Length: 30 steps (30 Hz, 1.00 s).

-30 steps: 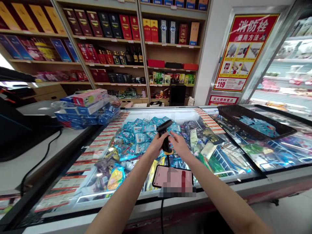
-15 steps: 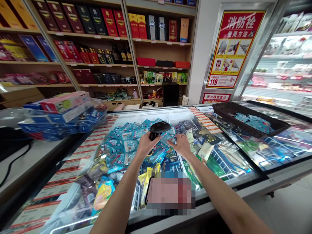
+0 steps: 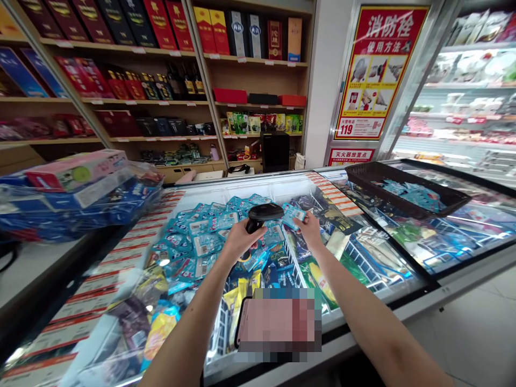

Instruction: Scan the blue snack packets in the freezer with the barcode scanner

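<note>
A glass-topped chest freezer (image 3: 363,309) stretches across the shop floor, packets heaped inside it. Over its middle, the left hand (image 3: 237,242) grips a black handheld barcode scanner (image 3: 262,214); just to its right, the right hand (image 3: 310,226) touches a small light-blue packet (image 3: 293,214). Nearer the person, a phone with a blurred screen (image 3: 278,322) lies on the freezer's front edge. A shallow black plastic tray (image 3: 363,180) sits on the glass to the right, holding more packets. To the left, a stack of plastic-wrapped flat boxes (image 3: 80,196) rests on a counter. Behind the freezer stand wooden shelves of boxed bottles (image 3: 242,70), with a red-and-yellow wall poster (image 3: 379,70) to their right.
</note>
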### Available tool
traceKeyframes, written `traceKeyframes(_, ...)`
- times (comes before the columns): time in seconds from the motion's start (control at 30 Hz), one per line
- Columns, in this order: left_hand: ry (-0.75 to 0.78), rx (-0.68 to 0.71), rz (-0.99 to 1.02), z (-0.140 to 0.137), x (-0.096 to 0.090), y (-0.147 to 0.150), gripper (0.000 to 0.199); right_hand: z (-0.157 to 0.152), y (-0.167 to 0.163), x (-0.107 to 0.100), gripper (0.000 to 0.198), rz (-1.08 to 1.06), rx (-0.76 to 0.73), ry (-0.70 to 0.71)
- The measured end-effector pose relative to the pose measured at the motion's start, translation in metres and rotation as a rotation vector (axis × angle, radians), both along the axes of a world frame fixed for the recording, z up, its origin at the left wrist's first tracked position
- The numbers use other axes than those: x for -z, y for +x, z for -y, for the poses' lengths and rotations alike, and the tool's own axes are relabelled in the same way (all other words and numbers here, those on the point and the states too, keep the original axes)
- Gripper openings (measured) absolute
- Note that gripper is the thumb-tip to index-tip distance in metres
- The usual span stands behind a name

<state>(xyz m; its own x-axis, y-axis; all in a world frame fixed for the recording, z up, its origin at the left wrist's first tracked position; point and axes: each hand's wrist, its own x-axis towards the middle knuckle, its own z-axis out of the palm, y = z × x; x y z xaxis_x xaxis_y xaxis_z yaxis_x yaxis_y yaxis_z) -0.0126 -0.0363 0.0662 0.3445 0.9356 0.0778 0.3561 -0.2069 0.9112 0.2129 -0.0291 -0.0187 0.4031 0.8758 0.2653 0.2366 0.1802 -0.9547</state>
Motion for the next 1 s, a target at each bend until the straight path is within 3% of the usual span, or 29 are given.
traceKeyframes(0.1,-0.012,0.034,-0.041,0.0012,-0.0039,0.0038,0.039,-0.0001,0.0029,0.0010,0.034,-0.114,-0.047,0.045)
traceKeyframes(0.33,0.083,0.037,-0.144,0.0005,-0.0043,0.0022,0.048,0.0014,0.0027,-0.0010,0.034,-0.067,0.022,0.079)
traceKeyframes(0.6,0.250,0.025,-0.438,0.0009,0.0011,0.0069,0.049,-0.0022,0.0043,0.0027,0.036,0.032,-0.064,0.080)
traceKeyframes(0.77,0.297,0.036,-0.499,0.0032,0.0026,0.0104,0.045,-0.0011,0.0033,0.0011,0.032,0.028,-0.059,0.074)
traceKeyframes(1.0,0.293,0.038,-0.522,0.0052,-0.0008,0.0097,0.042,0.0027,0.0020,-0.0026,0.055,-0.019,-0.065,0.125)
